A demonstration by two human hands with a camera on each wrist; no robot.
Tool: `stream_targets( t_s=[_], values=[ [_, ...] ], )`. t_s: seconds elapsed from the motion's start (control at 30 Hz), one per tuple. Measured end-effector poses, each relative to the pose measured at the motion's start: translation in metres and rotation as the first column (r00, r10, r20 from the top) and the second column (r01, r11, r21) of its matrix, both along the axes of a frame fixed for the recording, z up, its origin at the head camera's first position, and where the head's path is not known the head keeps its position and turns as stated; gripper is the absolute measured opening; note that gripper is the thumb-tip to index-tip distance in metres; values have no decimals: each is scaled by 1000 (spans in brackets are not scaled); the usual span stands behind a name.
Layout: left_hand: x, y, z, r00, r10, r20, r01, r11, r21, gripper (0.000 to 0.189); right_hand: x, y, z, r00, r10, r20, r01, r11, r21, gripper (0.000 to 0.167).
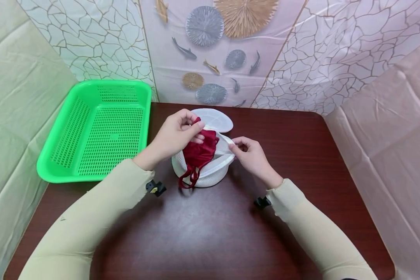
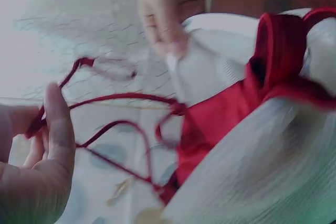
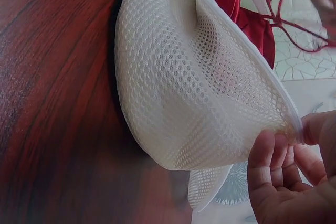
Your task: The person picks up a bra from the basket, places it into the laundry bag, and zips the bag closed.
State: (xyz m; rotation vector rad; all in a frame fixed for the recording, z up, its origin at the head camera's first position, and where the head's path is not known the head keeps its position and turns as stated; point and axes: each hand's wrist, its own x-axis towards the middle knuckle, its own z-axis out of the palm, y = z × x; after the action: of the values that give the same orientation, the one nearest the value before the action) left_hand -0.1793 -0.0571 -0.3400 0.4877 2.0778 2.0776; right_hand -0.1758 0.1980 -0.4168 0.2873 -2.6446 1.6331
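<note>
A white mesh laundry bag [image 1: 213,179] stands on the table with its zipped top open and its round lid [image 1: 215,119] folded back behind it. Part of a red satin garment [image 1: 199,149] with thin straps lies in the bag's mouth, and a red loop hangs over the near rim. Above the bag, my left hand [image 1: 176,134] pinches the thin red straps [image 2: 123,96] between thumb and fingers, drawn up from the garment. My right hand [image 1: 250,153] pinches the bag's zipped edge [image 3: 281,85] at the right and holds it outward. The bag's inside is mostly hidden.
A green plastic basket [image 1: 108,136] with slotted walls stands at the back left of the dark wooden table [image 1: 196,233]. Patterned cloth [image 1: 287,77] hangs behind the table, and plain cloth walls [image 1: 378,128] close in both sides.
</note>
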Motion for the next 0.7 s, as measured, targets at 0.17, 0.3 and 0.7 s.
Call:
stream_targets(
  t_s=[0.17, 0.3, 0.7],
  values=[
    [-6, 13, -20, 967, -19, -254, -67, 944, -325, 14, 6, -3, 9, 1000, 7, 13, -7, 1000, 3, 19],
    [-6, 12, -37, 858, -201, -474, -211, 702, -680, 9, 17, -11, 30, 1000, 10, 12, -10, 1000, 20, 17],
    [9, -8, -37, 762, -387, -520, -192, 631, -752, 39, 21, -13, 36, 1000, 21, 0, -21, 999, 31, 16]
  ],
)
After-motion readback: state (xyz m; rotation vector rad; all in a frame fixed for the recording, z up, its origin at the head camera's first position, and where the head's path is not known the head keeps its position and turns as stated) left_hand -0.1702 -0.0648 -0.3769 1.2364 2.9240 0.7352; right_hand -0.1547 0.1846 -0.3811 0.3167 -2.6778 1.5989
